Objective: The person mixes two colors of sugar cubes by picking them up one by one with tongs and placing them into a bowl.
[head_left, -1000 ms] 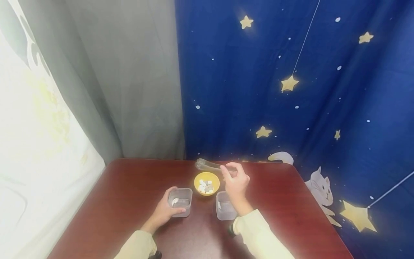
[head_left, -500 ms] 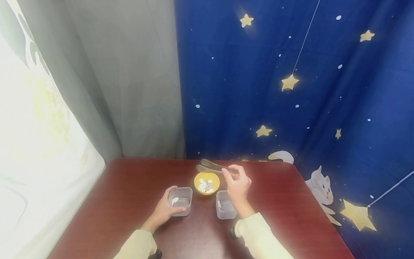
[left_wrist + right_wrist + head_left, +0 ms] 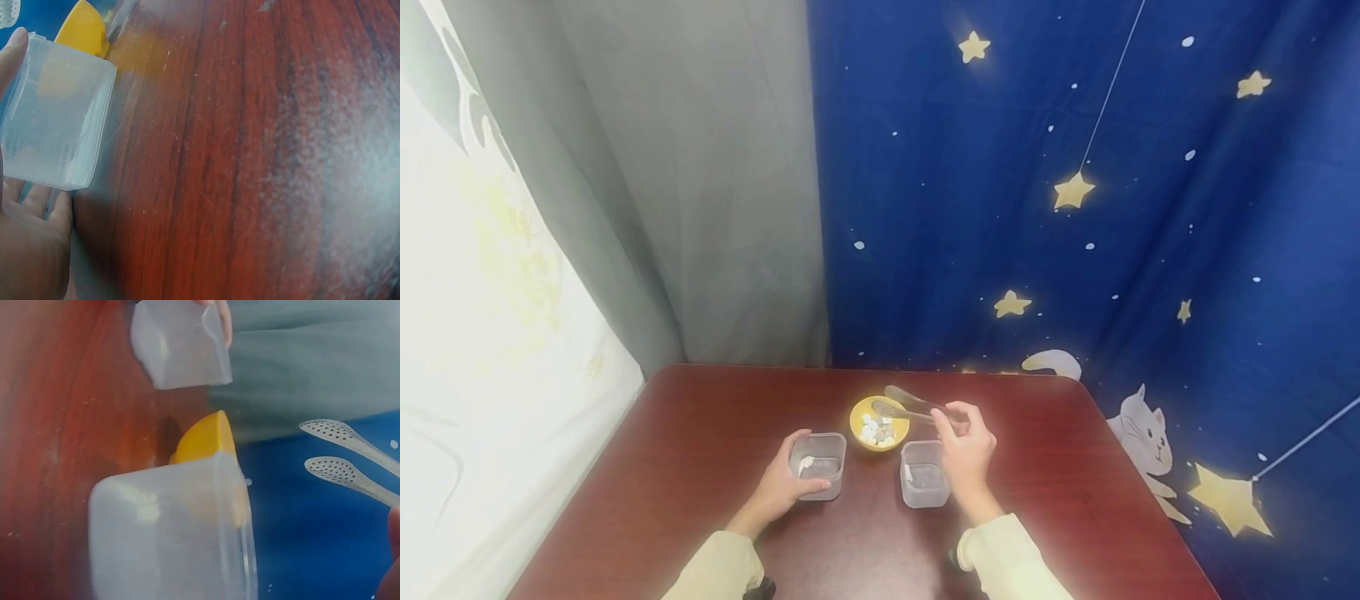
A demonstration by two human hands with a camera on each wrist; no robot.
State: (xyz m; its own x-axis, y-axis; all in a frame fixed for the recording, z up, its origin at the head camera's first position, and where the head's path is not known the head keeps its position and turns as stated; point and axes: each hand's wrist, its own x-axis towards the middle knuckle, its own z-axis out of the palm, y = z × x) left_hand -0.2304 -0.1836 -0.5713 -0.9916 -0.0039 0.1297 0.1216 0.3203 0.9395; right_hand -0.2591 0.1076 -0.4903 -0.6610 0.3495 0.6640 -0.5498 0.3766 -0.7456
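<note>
My right hand (image 3: 968,446) pinches a pair of tongs (image 3: 904,412) with perforated, spoon-shaped ends. Those ends stand apart over a yellow bowl (image 3: 856,433) that holds several small white and greyish pieces (image 3: 878,431). In the right wrist view, nothing shows between the tong ends (image 3: 337,470). My left hand (image 3: 784,482) grips a clear square container (image 3: 829,492) left of the bowl, thumb at its near side and fingers around its left side. A small white piece (image 3: 807,463) lies inside that container.
Right of the bowl, a second clear square container (image 3: 925,497) stands just beside my right wrist, with a small white piece (image 3: 908,473) inside. A reddish-brown table (image 3: 857,550) carries everything. Grey and blue starry curtains (image 3: 925,208) hang behind its far edge.
The tongs have moved nearer and to the right with my right hand, from behind the bowl to over it. Their ends have spread apart. My left hand and its container have stayed put.
</note>
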